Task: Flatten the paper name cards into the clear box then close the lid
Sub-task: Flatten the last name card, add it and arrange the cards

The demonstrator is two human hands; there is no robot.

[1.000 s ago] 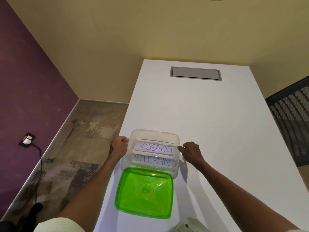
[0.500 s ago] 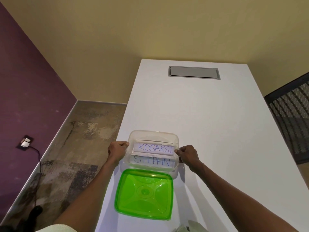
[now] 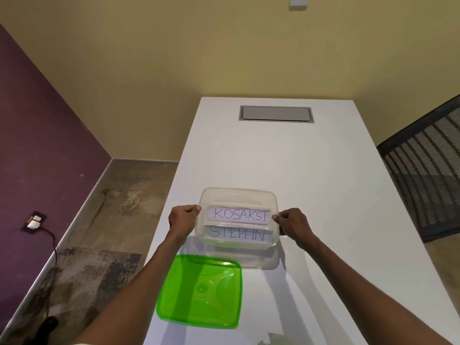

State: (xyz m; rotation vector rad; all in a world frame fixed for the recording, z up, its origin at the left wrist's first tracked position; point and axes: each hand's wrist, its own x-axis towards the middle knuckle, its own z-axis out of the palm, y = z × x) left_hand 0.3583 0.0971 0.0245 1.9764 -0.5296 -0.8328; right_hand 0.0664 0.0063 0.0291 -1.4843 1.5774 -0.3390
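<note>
A clear box [image 3: 239, 190] stands on the white table [image 3: 311, 175] close to its left edge. Two white paper name cards lie inside: "KOSAKSI" [image 3: 240, 214] behind and "STEPHN" [image 3: 236, 234] in front, both facing up at me. My left hand [image 3: 183, 220] pinches the box's left rim. My right hand [image 3: 292, 221] pinches the right rim. The green lid [image 3: 201, 290] lies on the table just in front of the box, apart from both hands.
A grey hatch [image 3: 276, 113] is set in the table's far end. A black mesh chair [image 3: 423, 175] stands at the right. The table's left edge drops to the floor, where a wall socket with a cable [image 3: 34, 221] sits. A grey object [image 3: 271, 341] peeks in below.
Both hands have closed in on the box, the right one moving left until its fingers pinch the rim. The box, the cards and the lid stay in place.
</note>
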